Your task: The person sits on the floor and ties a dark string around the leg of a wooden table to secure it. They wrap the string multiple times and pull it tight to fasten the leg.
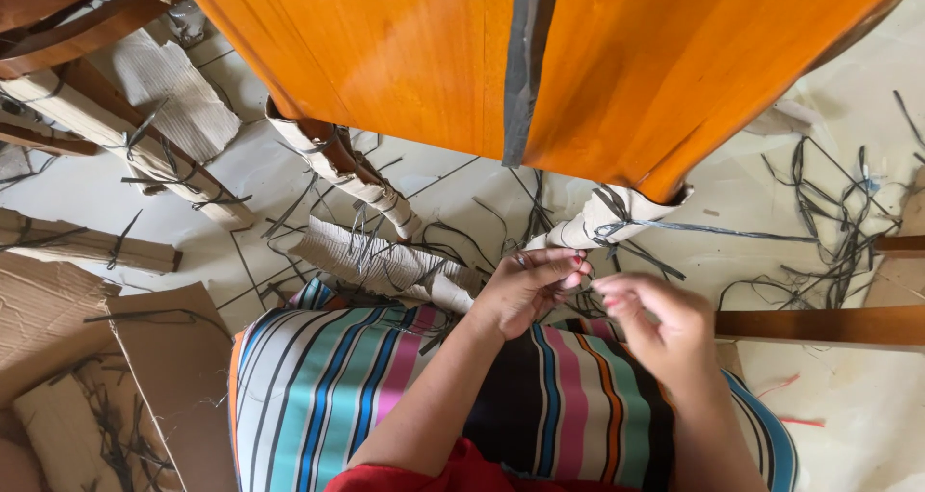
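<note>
Below the glossy orange wooden tabletop, at its near leg: both hands raised over the lap, close together, fingertips nearly meeting.

Left hand: fingers curled, tips pinched together on a thin dark plastic strap close to the leg. Strap runs right from the leg wrapping, out across the floor.

Right hand: thumb and forefinger drawn together, other fingers loosely bent. Cannot tell whether anything is caught between the tips; strap end too fine to make out there.

Table leg just beyond the hands wrapped in pale corrugated cardboard, strapping looped around it, wrapping partly peeled. Second wrapped leg further left, cardboard likewise bound with dark strap. Grey tape strip running down the underside of the tabletop.

Lap covered by striped cloth in teal, blue, pink, black and orange; red garment at the bottom edge.

Pale tiled floor littered with cut strap pieces; dense tangle of black strapping to the right, well apart from the hands. Brown wooden rail lying just right of the right hand. Flat brown cardboard sheets at left, more wrapped wooden parts beyond them.
</note>
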